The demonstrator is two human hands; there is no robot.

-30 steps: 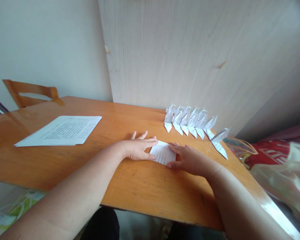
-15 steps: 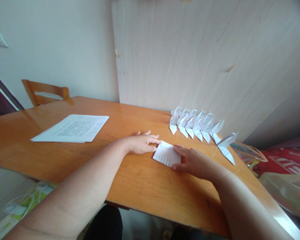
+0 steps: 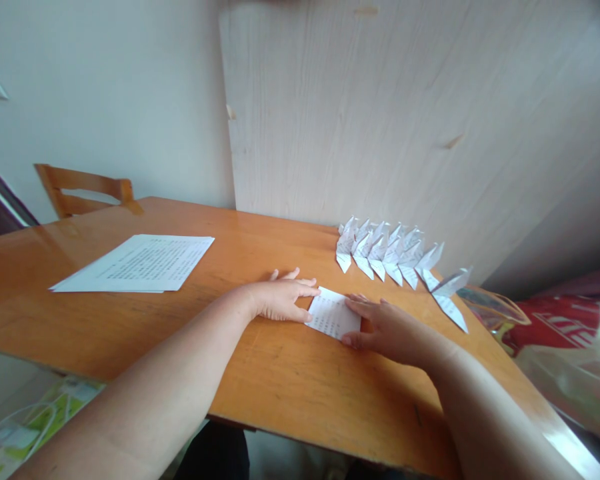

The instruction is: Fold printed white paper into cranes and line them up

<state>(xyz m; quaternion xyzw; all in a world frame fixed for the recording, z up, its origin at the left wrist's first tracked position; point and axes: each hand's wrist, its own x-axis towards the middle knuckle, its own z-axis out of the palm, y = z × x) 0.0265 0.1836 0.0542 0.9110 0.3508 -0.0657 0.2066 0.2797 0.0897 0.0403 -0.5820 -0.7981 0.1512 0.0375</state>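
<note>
A small folded piece of printed white paper lies flat on the orange wooden table. My left hand rests palm down at the paper's left edge, fingers stretched out and pressing on it. My right hand lies flat on the paper's right side, fingers extended, thumb along its near edge. Beyond the hands, a row of several folded paper cranes stands near the table's far right edge.
A stack of printed sheets lies on the table at the left. A pale wooden board leans against the wall behind the table. A wooden chair stands far left. Plastic bags sit off the table's right side.
The view has shifted slightly. My left fingers have slid back onto the paper's left edge; my right hand stays pressed on its right side.
</note>
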